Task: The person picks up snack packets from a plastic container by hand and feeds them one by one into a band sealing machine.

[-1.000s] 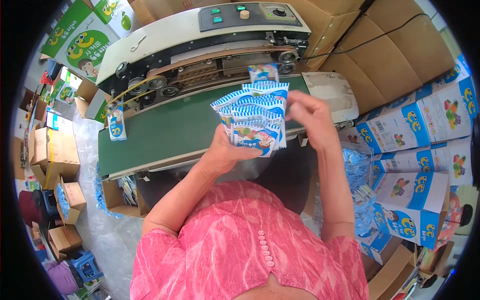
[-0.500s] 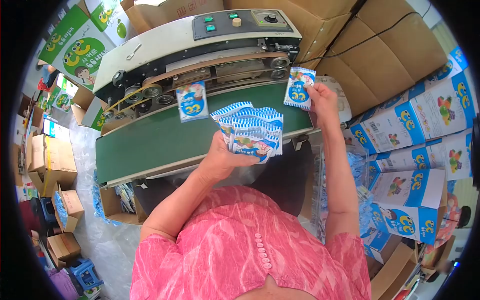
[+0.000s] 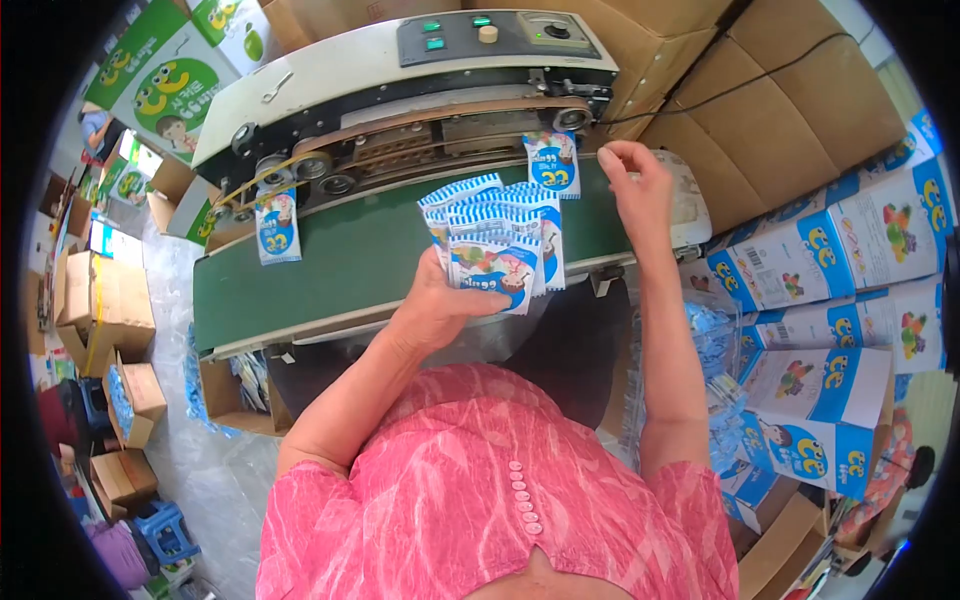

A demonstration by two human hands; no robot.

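My left hand [image 3: 445,305] grips a fanned stack of blue-and-white packets [image 3: 495,240] above the front edge of the green belt [image 3: 350,260]. To the right, my right hand [image 3: 640,185] is raised over the belt's right end, fingers bent, thumb and forefinger apart, nothing between them. Just left of it, a single packet [image 3: 552,168] has its top edge at the sealing machine's [image 3: 400,85] rollers. Another packet [image 3: 278,228] hangs at the machine's left end, over the belt.
Below my right forearm stands a clear bin of blue packets [image 3: 712,345]. Printed blue-and-white cartons [image 3: 820,250] line the right side. An open box [image 3: 235,395] sits under the belt's left end. At the far upper left is another person [image 3: 97,130].
The packet from my right hand is now at the machine's rollers, and that hand has let go. The earlier packet has travelled left along the machine. My left hand still holds the stack.
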